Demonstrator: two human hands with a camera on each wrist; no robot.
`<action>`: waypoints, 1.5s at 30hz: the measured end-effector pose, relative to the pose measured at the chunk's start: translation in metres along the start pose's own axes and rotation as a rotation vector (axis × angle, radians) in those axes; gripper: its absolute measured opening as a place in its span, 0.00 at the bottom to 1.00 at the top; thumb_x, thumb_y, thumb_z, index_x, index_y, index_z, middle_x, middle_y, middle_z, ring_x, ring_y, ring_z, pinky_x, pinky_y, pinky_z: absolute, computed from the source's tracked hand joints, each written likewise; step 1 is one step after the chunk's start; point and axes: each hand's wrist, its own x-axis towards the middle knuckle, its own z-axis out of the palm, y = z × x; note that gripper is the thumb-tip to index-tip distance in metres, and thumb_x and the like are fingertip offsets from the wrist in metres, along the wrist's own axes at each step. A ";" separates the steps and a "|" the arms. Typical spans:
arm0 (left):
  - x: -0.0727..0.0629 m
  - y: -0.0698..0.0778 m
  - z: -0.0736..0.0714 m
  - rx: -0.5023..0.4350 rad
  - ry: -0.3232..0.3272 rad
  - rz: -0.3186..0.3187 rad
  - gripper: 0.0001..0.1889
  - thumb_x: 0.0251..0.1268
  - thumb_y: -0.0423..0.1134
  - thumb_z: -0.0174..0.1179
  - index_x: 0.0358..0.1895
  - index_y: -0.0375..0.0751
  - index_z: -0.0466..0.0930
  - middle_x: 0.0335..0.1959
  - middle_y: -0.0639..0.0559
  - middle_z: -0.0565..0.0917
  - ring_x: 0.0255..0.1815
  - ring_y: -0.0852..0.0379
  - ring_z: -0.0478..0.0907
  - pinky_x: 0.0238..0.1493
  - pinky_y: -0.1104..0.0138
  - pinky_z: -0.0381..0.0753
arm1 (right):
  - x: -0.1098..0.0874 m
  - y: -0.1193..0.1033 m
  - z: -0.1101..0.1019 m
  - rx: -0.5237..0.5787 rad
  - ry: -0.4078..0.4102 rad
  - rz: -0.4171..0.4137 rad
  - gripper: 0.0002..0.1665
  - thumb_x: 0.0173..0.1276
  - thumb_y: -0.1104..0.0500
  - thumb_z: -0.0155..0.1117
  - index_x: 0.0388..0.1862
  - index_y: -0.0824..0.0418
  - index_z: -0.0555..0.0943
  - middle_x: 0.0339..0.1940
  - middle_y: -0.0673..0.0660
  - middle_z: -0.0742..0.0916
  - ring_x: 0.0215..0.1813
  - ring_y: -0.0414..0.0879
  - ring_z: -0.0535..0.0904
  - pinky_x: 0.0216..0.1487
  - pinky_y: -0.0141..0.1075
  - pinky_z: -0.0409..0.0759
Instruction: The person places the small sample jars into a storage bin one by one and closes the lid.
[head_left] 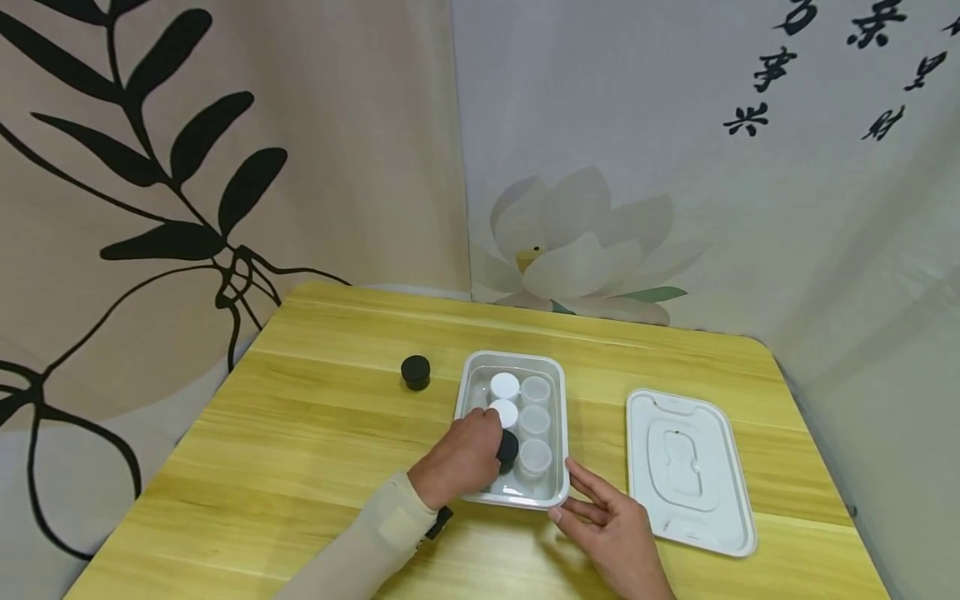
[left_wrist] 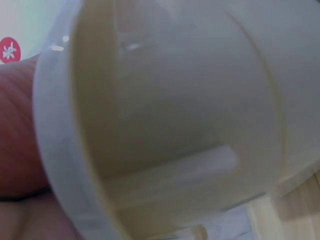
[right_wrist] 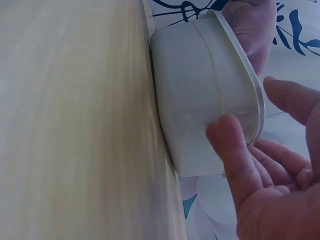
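Observation:
A white rectangular plastic box (head_left: 462,392) holds small round jars in two columns. The left column shows two white lids (head_left: 505,387) and, nearest me, a black-lidded jar (head_left: 508,448); translucent jars (head_left: 536,456) stand in the right one. My left hand (head_left: 468,450) reaches over the box's left wall, fingers curled down at the black-lidded jar; its fingertips are hidden. The left wrist view is filled by the box's wall (left_wrist: 190,120). My right hand (head_left: 607,521) is at the near right corner. In the right wrist view its fingers (right_wrist: 227,135) touch the wall, thumb at the rim.
Another black-lidded jar (head_left: 416,372) stands on the wooden table (head_left: 300,433), left of the box's far end. A white lid (head_left: 690,471) lies flat to the right of the box. Printed curtains (head_left: 360,150) hang behind the table.

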 end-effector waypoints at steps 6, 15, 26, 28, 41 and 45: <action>-0.001 0.001 0.001 0.008 0.015 0.001 0.14 0.56 0.25 0.69 0.44 0.28 0.77 0.35 0.43 0.77 0.33 0.51 0.74 0.39 0.60 0.80 | 0.000 0.001 0.001 0.001 0.001 0.003 0.39 0.59 0.64 0.83 0.71 0.55 0.82 0.67 0.65 0.86 0.48 0.42 0.92 0.45 0.35 0.90; 0.000 0.001 0.001 0.001 0.018 -0.017 0.22 0.57 0.30 0.74 0.51 0.24 0.77 0.39 0.40 0.78 0.35 0.50 0.76 0.43 0.58 0.83 | 0.000 0.001 0.001 -0.004 -0.003 -0.016 0.39 0.60 0.65 0.82 0.71 0.55 0.81 0.67 0.65 0.86 0.49 0.42 0.92 0.45 0.35 0.90; -0.001 -0.005 -0.007 -0.081 0.065 0.012 0.24 0.63 0.35 0.74 0.57 0.28 0.78 0.47 0.40 0.83 0.46 0.46 0.82 0.52 0.53 0.84 | 0.001 0.001 0.000 -0.009 -0.004 -0.004 0.39 0.59 0.64 0.83 0.71 0.54 0.82 0.66 0.63 0.87 0.49 0.42 0.92 0.46 0.35 0.90; 0.000 -0.008 -0.010 -0.148 0.071 0.021 0.25 0.65 0.36 0.74 0.61 0.29 0.78 0.49 0.40 0.83 0.49 0.47 0.82 0.56 0.52 0.83 | 0.001 0.001 0.000 -0.009 -0.004 0.000 0.39 0.59 0.64 0.83 0.71 0.54 0.82 0.66 0.63 0.87 0.49 0.41 0.92 0.46 0.35 0.90; 0.000 -0.032 -0.031 -0.538 0.208 -0.028 0.21 0.70 0.34 0.70 0.63 0.35 0.79 0.59 0.41 0.85 0.61 0.45 0.86 0.62 0.59 0.86 | 0.002 0.001 0.001 -0.009 -0.005 -0.009 0.39 0.59 0.65 0.83 0.71 0.56 0.82 0.66 0.63 0.87 0.50 0.41 0.92 0.47 0.35 0.90; -0.001 -0.042 -0.042 -0.612 0.281 -0.066 0.23 0.70 0.35 0.70 0.65 0.37 0.79 0.60 0.42 0.85 0.62 0.45 0.84 0.63 0.57 0.86 | 0.001 0.000 0.002 -0.009 0.005 -0.008 0.39 0.59 0.65 0.83 0.71 0.56 0.82 0.66 0.63 0.87 0.49 0.42 0.92 0.46 0.35 0.90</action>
